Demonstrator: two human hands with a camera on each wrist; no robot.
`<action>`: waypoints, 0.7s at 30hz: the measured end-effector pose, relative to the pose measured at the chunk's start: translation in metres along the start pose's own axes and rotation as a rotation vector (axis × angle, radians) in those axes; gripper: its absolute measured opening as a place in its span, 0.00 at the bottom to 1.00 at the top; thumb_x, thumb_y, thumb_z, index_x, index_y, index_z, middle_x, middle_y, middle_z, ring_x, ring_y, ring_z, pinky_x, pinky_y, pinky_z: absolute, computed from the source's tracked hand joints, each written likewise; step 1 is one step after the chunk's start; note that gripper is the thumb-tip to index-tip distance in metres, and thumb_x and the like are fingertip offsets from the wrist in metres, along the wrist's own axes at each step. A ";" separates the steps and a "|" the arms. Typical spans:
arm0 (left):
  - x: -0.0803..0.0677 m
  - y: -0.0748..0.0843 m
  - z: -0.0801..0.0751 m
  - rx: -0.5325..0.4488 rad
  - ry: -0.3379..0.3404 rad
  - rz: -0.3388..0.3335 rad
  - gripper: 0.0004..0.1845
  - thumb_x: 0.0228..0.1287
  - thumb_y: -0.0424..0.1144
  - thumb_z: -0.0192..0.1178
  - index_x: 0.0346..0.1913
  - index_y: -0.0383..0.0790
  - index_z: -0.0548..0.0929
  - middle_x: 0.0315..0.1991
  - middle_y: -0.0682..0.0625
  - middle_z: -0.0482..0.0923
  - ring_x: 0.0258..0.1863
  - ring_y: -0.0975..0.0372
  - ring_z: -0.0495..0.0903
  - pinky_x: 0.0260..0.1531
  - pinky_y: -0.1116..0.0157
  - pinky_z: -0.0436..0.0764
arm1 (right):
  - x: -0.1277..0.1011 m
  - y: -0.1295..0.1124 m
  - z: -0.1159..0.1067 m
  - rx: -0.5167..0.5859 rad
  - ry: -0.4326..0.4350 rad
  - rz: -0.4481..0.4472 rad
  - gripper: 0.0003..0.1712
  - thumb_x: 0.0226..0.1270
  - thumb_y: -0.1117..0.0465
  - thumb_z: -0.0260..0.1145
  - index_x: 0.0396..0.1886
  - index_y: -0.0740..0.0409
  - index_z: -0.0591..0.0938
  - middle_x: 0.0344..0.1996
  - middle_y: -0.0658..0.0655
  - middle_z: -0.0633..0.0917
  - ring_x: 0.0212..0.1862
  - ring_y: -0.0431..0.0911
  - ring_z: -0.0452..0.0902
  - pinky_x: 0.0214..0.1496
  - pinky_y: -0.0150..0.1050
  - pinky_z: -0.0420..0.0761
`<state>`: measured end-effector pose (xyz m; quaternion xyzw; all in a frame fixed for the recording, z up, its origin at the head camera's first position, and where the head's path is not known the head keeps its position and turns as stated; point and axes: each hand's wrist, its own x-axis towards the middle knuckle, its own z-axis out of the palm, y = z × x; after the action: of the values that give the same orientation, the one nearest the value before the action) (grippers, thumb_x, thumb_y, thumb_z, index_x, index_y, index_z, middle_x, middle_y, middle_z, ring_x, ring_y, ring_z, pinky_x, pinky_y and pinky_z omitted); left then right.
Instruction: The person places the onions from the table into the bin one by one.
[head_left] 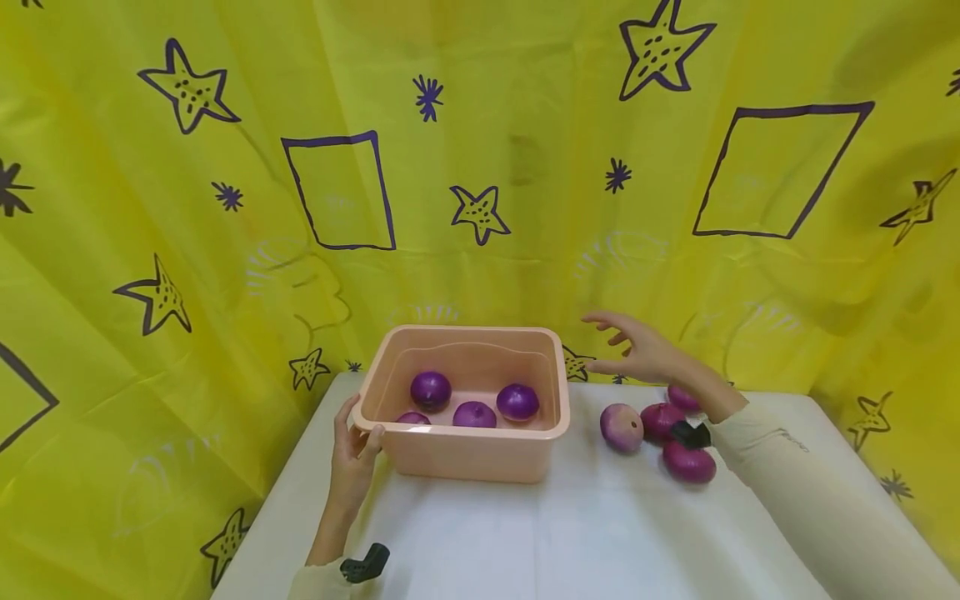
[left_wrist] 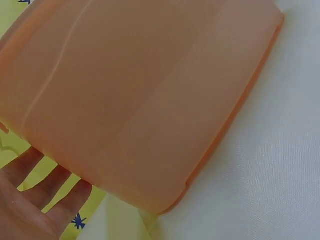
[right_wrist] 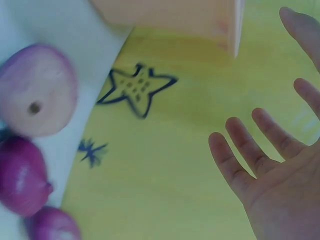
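A peach-coloured plastic tub (head_left: 465, 457) stands on the white table, with several purple onions (head_left: 517, 402) inside. My left hand (head_left: 351, 462) grips its front left corner, thumb at the rim and fingers along the side. In the left wrist view those fingers (left_wrist: 70, 200) reach up to the tub's wall (left_wrist: 125, 100). My right hand (head_left: 637, 350) is in the air right of the tub, fingers spread and holding nothing. Below it lie several more onions, among them a pale one (head_left: 622, 428) and a magenta one (head_left: 688, 462).
Behind the table hangs a yellow curtain (head_left: 540, 275) with stars and squares drawn on it. The white tabletop (head_left: 480, 533) extends in front of the tub. A small black device (head_left: 365, 563) is on the left wrist, another (head_left: 691, 434) on the right.
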<state>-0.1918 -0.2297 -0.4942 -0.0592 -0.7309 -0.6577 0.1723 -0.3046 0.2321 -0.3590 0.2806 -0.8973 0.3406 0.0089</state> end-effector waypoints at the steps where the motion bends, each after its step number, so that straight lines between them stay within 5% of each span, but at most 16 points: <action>1: 0.000 0.000 0.000 -0.001 0.000 0.002 0.35 0.79 0.34 0.53 0.81 0.52 0.52 0.79 0.39 0.54 0.71 0.36 0.66 0.56 0.73 0.76 | -0.006 0.004 -0.002 0.003 0.005 0.008 0.44 0.63 0.53 0.77 0.75 0.57 0.68 0.67 0.72 0.73 0.58 0.67 0.76 0.56 0.65 0.80; 9: -0.001 -0.001 0.001 0.027 0.003 0.006 0.35 0.79 0.35 0.53 0.81 0.52 0.51 0.79 0.38 0.55 0.71 0.36 0.66 0.55 0.75 0.75 | -0.059 0.038 -0.011 -0.034 0.053 0.040 0.43 0.63 0.53 0.77 0.74 0.57 0.68 0.66 0.69 0.74 0.56 0.65 0.78 0.52 0.59 0.83; 16: -0.001 -0.002 0.001 0.001 0.012 0.012 0.35 0.79 0.32 0.52 0.81 0.50 0.51 0.78 0.36 0.56 0.69 0.37 0.68 0.55 0.76 0.77 | -0.100 0.057 -0.012 -0.029 0.068 0.113 0.43 0.64 0.53 0.77 0.74 0.57 0.68 0.66 0.67 0.74 0.59 0.67 0.74 0.54 0.67 0.81; 21: 0.000 -0.002 0.001 -0.014 0.014 0.024 0.35 0.78 0.30 0.52 0.81 0.49 0.51 0.78 0.35 0.56 0.68 0.37 0.69 0.54 0.76 0.78 | -0.121 0.069 -0.007 -0.056 0.073 0.161 0.45 0.63 0.52 0.77 0.74 0.62 0.68 0.63 0.67 0.77 0.55 0.64 0.77 0.50 0.49 0.86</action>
<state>-0.1928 -0.2295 -0.4956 -0.0648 -0.7244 -0.6610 0.1848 -0.2389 0.3386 -0.4200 0.1945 -0.9252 0.3251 0.0223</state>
